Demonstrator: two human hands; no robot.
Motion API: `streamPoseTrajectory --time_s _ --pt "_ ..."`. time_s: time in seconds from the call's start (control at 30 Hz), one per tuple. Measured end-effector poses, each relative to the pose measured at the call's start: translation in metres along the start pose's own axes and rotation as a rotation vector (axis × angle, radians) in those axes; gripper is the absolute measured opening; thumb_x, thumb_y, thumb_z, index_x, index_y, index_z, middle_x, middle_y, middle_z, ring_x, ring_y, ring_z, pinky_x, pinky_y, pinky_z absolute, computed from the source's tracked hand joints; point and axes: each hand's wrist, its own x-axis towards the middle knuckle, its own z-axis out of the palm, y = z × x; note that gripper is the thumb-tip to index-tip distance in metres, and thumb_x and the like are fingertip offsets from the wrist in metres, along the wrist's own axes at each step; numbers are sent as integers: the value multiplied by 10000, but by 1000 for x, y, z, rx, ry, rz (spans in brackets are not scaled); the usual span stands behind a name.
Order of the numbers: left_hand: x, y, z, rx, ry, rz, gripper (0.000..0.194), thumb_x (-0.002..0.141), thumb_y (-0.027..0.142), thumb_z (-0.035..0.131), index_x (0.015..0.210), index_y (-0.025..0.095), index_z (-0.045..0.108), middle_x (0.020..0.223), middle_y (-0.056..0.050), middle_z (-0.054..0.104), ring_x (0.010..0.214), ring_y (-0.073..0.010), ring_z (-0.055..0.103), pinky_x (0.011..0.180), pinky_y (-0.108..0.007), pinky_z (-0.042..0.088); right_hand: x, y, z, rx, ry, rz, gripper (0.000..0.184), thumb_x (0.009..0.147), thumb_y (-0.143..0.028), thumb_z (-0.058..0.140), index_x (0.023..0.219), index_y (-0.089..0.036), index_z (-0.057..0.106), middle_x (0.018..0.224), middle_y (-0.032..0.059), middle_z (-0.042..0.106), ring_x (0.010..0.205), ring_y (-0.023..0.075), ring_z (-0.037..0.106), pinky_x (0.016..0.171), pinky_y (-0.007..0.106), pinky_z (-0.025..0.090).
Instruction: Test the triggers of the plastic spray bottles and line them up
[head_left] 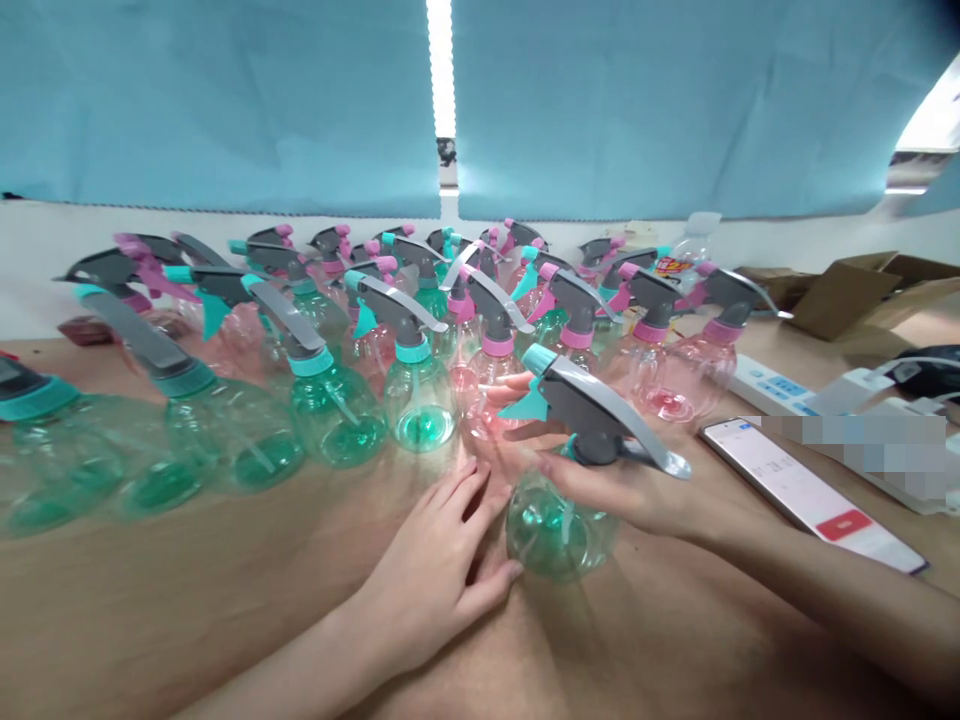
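A green-tinted spray bottle (559,535) with a grey and teal trigger head stands upright on the wooden table. My right hand (615,490) is around its neck, thumb in front and the other fingers reaching behind, partly hidden by the spray head. My left hand (442,555) lies on the table just left of this bottle, palm down with fingers stretched out, holding nothing. Beyond my left fingertips stands another green spray bottle (420,400). A pink spray bottle (491,415) is behind my right fingers.
Several more green and pink spray bottles (337,420) stand in rows across the back and left. To the right lie a lit phone (817,500) and a white power strip (772,385) with plugs. An open cardboard box (847,300) sits at the back right, near a clear plastic bottle (697,245).
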Motion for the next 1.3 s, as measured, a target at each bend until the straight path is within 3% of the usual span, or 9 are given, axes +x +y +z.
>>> streamPoseTrajectory --time_s 0.2,0.33,0.47,0.63,0.87,1.1,1.3 --pt "0 0 1 -1 2 -2 576 903 401 571 1383 109 441 1445 -205 407 1368 -351 308 1080 -520 323 0 0 -1 -148 -10 -71 490 782 -148 562 1255 -231 466 1309 90 572 927 188 690 717 302 623" --pt "-1 -2 4 -4 27 9 579 906 424 558 1386 125 432 1444 -193 410 1367 -340 308 1072 -518 333 0 -1 0 -165 5 -81 493 772 -136 562 1248 -202 455 1293 100 584 1001 187 680 758 274 617" --pt "-2 -2 5 0 34 11 576 909 416 556 1390 130 423 1447 -188 408 1367 -336 310 1075 -511 333 -1 -3 1 -179 57 -41 442 766 -139 582 1197 -201 507 1267 87 609 934 172 701 790 279 607" --pt "-1 -2 3 7 22 8 580 908 415 551 1398 142 407 1451 -183 402 1370 -330 304 1071 -517 336 -2 -9 0 -280 75 -36 412 791 -166 557 1202 -197 546 1184 79 657 821 174 711 684 288 611" --pt "0 -2 4 22 20 9 581 904 422 557 1390 135 420 1450 -188 404 1366 -334 314 1068 -517 342 0 -18 1 -369 59 -14 469 788 -185 513 1255 -222 546 1171 64 667 808 162 703 617 256 592" --pt "-2 -2 5 20 34 15 572 905 410 559 1388 138 421 1445 -189 413 1358 -337 327 1061 -518 350 -1 -14 2 -432 51 -54 421 834 -207 483 1252 -221 534 1251 77 621 802 170 702 595 267 593" --pt "-2 -2 5 28 33 15 576 908 426 553 1388 136 421 1448 -190 408 1362 -337 320 1061 -513 351 -1 -13 1 -411 63 -24 353 831 -206 488 1174 -211 573 1145 58 665 884 179 691 667 264 592"
